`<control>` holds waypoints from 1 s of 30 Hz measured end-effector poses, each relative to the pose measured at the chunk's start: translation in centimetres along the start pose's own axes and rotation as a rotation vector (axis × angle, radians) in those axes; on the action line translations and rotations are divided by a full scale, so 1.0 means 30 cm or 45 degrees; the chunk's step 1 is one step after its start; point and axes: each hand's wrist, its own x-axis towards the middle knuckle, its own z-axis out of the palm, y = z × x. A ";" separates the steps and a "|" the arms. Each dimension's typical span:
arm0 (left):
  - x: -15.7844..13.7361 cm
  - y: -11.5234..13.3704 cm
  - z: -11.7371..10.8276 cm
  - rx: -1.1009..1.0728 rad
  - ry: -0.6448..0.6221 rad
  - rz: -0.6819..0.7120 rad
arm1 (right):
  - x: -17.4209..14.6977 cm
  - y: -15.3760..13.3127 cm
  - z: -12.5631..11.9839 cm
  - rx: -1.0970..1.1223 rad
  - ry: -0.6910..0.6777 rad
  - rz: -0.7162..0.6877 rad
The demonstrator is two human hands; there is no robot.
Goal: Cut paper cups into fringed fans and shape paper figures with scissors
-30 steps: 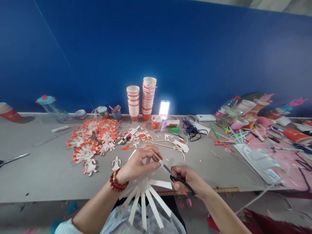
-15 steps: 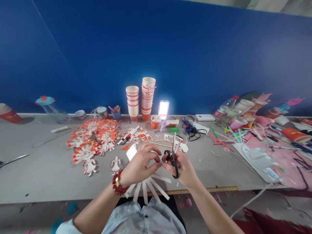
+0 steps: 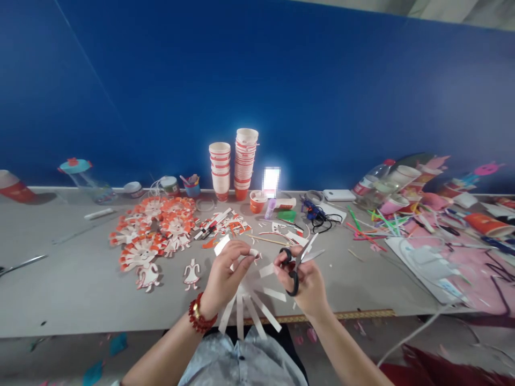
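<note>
Between the thumb and fingers of my left hand (image 3: 230, 269) is a curled end of a white paper strip. It appears to belong to the paper cup cut into strips (image 3: 254, 308), which fans out below the hands; part of it is hidden behind my left hand. My right hand (image 3: 308, 284) grips black-handled scissors (image 3: 304, 252), blades apart and pointing up and right, away from the paper. A small cut-out paper figure in a dress (image 3: 192, 274) lies left of my left hand.
Orange-and-white paper cut-outs (image 3: 155, 228) are heaped at left, paper scraps (image 3: 231, 222) in the middle. Behind stand two stacks of paper cups (image 3: 246, 161). A blue glue gun (image 3: 311, 208) with its cord lies right of centre. Straws, cups and bottles (image 3: 372, 179) crowd the right side.
My hands have parted: the right moved right with the scissors, which tilted further right. My left hand shifted slightly left, and the curled strip end now shows at its fingertips.
</note>
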 end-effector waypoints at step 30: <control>0.027 0.090 -0.013 0.028 -0.135 -0.055 | -0.024 -0.022 -0.080 -0.147 -0.796 0.312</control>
